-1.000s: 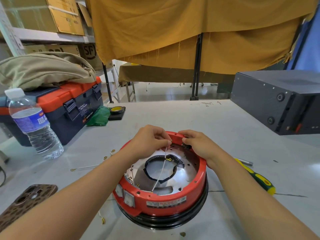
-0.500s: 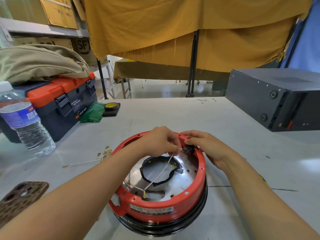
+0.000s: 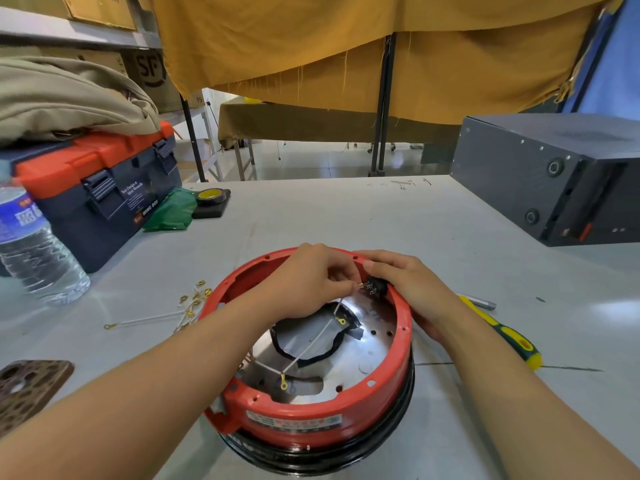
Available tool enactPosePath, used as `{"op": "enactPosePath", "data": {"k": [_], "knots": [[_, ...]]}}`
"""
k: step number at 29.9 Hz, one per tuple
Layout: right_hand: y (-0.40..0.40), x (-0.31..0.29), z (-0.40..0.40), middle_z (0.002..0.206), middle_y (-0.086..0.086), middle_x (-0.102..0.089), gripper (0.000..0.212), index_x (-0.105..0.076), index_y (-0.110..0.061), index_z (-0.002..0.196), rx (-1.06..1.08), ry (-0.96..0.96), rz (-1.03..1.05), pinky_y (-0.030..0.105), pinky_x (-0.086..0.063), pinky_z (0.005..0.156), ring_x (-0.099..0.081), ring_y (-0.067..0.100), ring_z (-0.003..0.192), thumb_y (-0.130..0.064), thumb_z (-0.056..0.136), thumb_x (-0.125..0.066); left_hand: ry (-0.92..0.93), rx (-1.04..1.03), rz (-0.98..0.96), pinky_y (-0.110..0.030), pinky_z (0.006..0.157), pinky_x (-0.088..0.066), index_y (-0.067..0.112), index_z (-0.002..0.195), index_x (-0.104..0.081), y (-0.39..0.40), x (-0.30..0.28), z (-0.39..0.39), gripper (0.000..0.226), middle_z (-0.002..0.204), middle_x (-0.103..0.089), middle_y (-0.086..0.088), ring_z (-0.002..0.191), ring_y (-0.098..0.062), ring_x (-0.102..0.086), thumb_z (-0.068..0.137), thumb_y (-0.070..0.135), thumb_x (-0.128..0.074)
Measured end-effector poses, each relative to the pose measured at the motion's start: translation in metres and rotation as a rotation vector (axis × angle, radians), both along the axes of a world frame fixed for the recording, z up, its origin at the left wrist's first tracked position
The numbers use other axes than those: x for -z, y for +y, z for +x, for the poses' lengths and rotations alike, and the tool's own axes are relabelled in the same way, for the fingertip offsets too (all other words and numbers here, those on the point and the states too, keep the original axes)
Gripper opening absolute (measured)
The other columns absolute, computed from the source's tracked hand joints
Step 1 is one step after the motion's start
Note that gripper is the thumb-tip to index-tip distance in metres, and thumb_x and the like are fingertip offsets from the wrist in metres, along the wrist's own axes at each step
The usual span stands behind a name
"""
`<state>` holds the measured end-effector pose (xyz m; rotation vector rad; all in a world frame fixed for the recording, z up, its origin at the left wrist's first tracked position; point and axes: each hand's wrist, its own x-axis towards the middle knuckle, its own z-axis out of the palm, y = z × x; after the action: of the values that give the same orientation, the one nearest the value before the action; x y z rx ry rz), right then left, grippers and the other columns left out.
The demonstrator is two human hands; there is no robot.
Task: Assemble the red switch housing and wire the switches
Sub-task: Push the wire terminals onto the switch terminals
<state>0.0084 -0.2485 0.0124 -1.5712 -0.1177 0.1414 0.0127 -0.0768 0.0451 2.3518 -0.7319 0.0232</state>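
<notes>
A: Where's the red housing (image 3: 311, 415)?
B: Near edge of the table (image 3: 346, 216), about centre, sitting on a black ring base (image 3: 311, 459). Open top, shiny metal plate (image 3: 367, 344) inside.

A: Left hand (image 3: 311, 275)?
B: Over the housing's far rim, fingers curled, pinching the end of a white wire (image 3: 311, 344) right at the black switch (image 3: 375, 289). The wire runs down across the plate to a yellow ring terminal (image 3: 284, 385).

A: Right hand (image 3: 412, 282)?
B: Wrapped over the far-right rim, thumb and fingers holding the switch against the wall.

A: Anything else?
B: Loose wires and gold terminals (image 3: 192, 303) just left of the housing. Yellow-green screwdriver (image 3: 502, 334) on the right, partly under the right arm. Toolbox (image 3: 100, 192) and water bottle (image 3: 34, 251) at the left edge, grey box (image 3: 547, 174) at the far right corner, phone (image 3: 31, 386) near left.
</notes>
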Motion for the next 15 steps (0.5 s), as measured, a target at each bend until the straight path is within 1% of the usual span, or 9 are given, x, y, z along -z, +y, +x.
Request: {"op": "enactPosePath", "data": {"k": [5, 9, 12, 15], "knots": [[-0.0013, 0.0018, 0.0017, 0.104, 0.011, -0.073, 0.025, -0.07, -0.014, 0.109, -0.004, -0.012, -0.006, 0.035, -0.052, 0.094, -0.065, 0.029, 0.104, -0.009, 0.094, -0.051, -0.04, 0.0, 0.007, -0.005, 0.062, -0.042, 0.019, 0.078, -0.072, -0.0009, 0.0018, 0.0003, 0.009, 0.067, -0.065, 0.014, 0.064, 0.007, -0.057, 0.081, 0.012, -0.068], [-0.0019, 0.0031, 0.0021, 0.105, 0.009, -0.073, 0.025, -0.07, -0.014, 0.11, -0.013, -0.018, -0.005, 0.039, -0.05, 0.097, -0.066, 0.027, 0.104, -0.009, 0.094, -0.051, -0.067, 0.013, 0.012, -0.003, 0.064, -0.041, 0.015, 0.08, -0.073, -0.0021, 0.002, -0.0013, 0.009, 0.074, -0.069, 0.007, 0.068, 0.008, -0.057, 0.081, 0.009, -0.067], [-0.0025, 0.0036, 0.0028, 0.106, 0.01, -0.072, 0.025, -0.07, -0.015, 0.11, -0.008, -0.026, -0.025, 0.041, -0.049, 0.098, -0.066, 0.028, 0.105, -0.011, 0.094, -0.052, -0.071, 0.009, 0.012, -0.003, 0.065, -0.041, 0.013, 0.082, -0.073, -0.0025, 0.0024, -0.0022, 0.008, 0.075, -0.069, 0.006, 0.068, 0.008, -0.057, 0.082, 0.009, -0.066], [-0.0027, 0.004, 0.003, 0.106, 0.011, -0.072, 0.024, -0.07, -0.015, 0.109, -0.01, -0.025, -0.014, 0.042, -0.049, 0.099, -0.065, 0.029, 0.105, -0.011, 0.094, -0.052, -0.089, -0.005, 0.005, -0.005, 0.065, -0.043, 0.01, 0.082, -0.074, -0.0043, 0.003, -0.0034, 0.009, 0.075, -0.07, 0.003, 0.07, 0.002, -0.059, 0.082, 0.007, -0.066]]}}
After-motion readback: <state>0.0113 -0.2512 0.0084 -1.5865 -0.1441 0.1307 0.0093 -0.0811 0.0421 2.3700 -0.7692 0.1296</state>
